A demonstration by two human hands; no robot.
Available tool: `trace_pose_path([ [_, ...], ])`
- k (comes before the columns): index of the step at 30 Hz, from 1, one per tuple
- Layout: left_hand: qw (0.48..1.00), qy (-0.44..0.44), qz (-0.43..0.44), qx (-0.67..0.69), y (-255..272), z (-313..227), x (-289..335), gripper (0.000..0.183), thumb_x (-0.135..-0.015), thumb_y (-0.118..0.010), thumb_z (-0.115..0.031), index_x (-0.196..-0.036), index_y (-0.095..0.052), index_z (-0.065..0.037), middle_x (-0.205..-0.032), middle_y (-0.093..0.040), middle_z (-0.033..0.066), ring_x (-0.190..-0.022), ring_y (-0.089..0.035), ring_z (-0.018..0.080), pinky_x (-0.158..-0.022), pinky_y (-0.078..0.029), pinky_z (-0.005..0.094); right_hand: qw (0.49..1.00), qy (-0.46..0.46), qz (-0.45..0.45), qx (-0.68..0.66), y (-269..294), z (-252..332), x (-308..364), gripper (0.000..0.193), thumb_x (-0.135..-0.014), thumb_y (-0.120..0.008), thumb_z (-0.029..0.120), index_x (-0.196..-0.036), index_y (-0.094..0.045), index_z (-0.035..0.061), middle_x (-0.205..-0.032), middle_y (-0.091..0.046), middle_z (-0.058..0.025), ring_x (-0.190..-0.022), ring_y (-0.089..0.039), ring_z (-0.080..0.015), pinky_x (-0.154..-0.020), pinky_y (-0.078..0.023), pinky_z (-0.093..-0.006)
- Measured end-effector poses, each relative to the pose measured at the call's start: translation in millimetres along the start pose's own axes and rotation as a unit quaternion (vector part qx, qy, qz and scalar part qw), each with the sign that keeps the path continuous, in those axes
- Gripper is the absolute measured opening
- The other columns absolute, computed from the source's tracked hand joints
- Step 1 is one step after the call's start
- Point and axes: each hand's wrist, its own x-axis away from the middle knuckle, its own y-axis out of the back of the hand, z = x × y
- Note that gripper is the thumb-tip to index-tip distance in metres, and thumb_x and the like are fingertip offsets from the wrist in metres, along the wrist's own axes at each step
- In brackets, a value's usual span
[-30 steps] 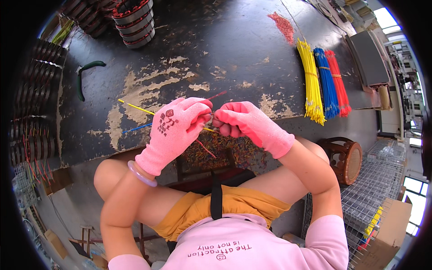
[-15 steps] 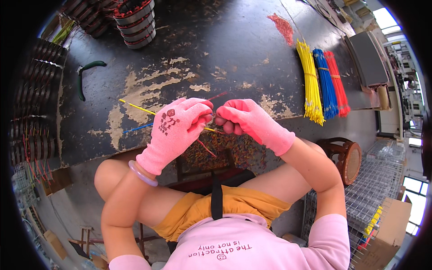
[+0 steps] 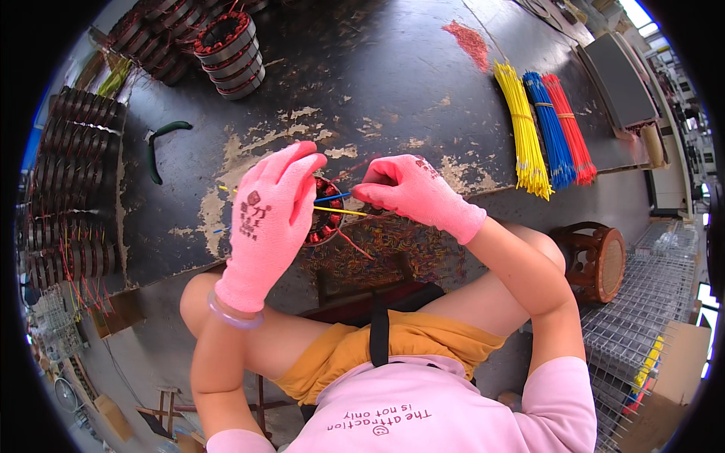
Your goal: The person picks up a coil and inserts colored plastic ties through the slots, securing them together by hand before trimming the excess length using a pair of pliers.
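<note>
A motor stator (image 3: 330,228), a ring with red copper windings, sits at the table's near edge, partly hidden behind my left hand. My left hand (image 3: 273,208), in a pink glove, lies over its left side with fingers stretched out. A blue wire (image 3: 332,198) and a yellow wire (image 3: 343,211) cross the ring; their far-left ends show faintly beyond the glove. My gloved right hand (image 3: 411,189) is closed in a pinch at the blue wire's right tip. A thin red wire (image 3: 355,245) sticks out from the ring toward me.
Bundles of yellow (image 3: 521,128), blue (image 3: 550,132) and red wires (image 3: 570,128) lie at the right. Green-handled cutters (image 3: 156,151) lie at the left. Stacked stators (image 3: 230,64) stand at the far left, more stators (image 3: 72,181) beyond the left edge. Wire scraps (image 3: 355,257) lie below the edge.
My left hand has opened and shifted left, uncovering part of the stator. My right hand now pinches the blue wire's tip. The whole view has shifted slightly.
</note>
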Motion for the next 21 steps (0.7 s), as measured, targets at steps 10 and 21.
trace_pose_path([
  [10,0.999,0.021,0.033,0.034,-42.6,6.7,6.3,0.036,-0.100,-0.053,-0.007,-0.136,-0.060,-0.004,-0.121,-0.067,0.0151,-0.111,-0.063,0.0336,-0.098,-0.047,0.0431,0.991,0.043,-0.099,-0.076,46.9,-14.0,34.6,0.025,-0.093,-0.074,0.023,-0.105,-0.073,0.0008,-0.093,-0.075,-0.0064,-0.085,-0.066,-0.0111,-0.078,-0.053,-0.0288],
  [21,0.996,0.046,0.058,0.054,-43.3,1.4,6.1,0.036,-0.103,-0.048,-0.007,-0.136,-0.060,-0.002,-0.127,-0.066,0.0160,-0.116,-0.062,0.0340,-0.103,-0.046,0.0419,0.674,-0.168,-0.615,0.374,243.1,-174.9,183.2,0.036,-0.089,-0.074,0.041,-0.111,-0.072,0.0124,-0.111,-0.068,-0.0093,-0.100,-0.068,-0.0272,-0.084,-0.055,-0.0421],
])
